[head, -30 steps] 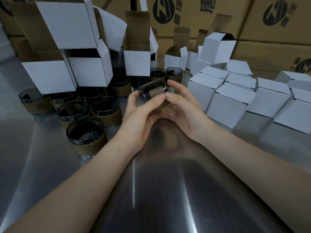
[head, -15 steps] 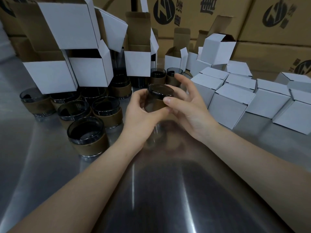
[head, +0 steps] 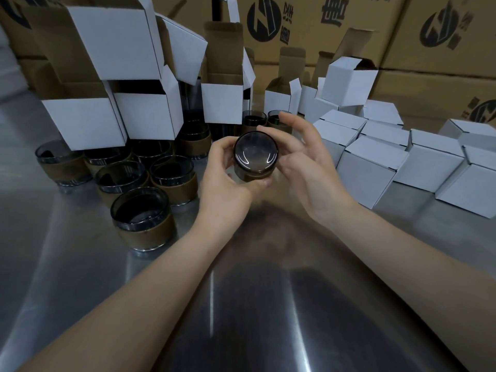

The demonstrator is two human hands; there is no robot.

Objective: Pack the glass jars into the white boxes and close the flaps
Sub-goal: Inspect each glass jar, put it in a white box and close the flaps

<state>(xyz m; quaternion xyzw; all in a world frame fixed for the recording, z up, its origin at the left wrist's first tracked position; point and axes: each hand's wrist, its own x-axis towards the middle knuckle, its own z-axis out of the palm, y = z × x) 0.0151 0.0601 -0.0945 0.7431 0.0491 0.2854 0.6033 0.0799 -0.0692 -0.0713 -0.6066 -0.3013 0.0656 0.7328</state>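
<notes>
Held jar: a dark glass jar (head: 255,159) with a brown band around its side is held up off the surface, in the middle of the view, between both hands. It is tipped so that one glossy round end faces the camera.
Left hand: the left hand (head: 224,178) grips the jar from its left side. Its fingers (head: 222,146) curl round the far edge and the thumb comes in under the lower edge.
Right hand: the right hand (head: 306,162) sits against the jar's right side. One of its fingers lies along the top edge and the others are loose and spread, not closed on the glass.
Loose jars: a cluster of like jars (head: 171,178) stands upright, mouths up, on the left part of the surface. The nearest jar (head: 141,218) stands just beside the left forearm.
Open white boxes: open white boxes (head: 150,114) with their flaps up are piled behind and above the loose jars, some tilted.
Closed white boxes: closed white boxes (head: 370,170) sit in rows to the right of the hands, close together.
Surface: the shiny metal surface (head: 241,318) carries all of this and reflects the arms.
Backdrop: brown cartons (head: 442,63) with black printed marks are stacked along the back.
</notes>
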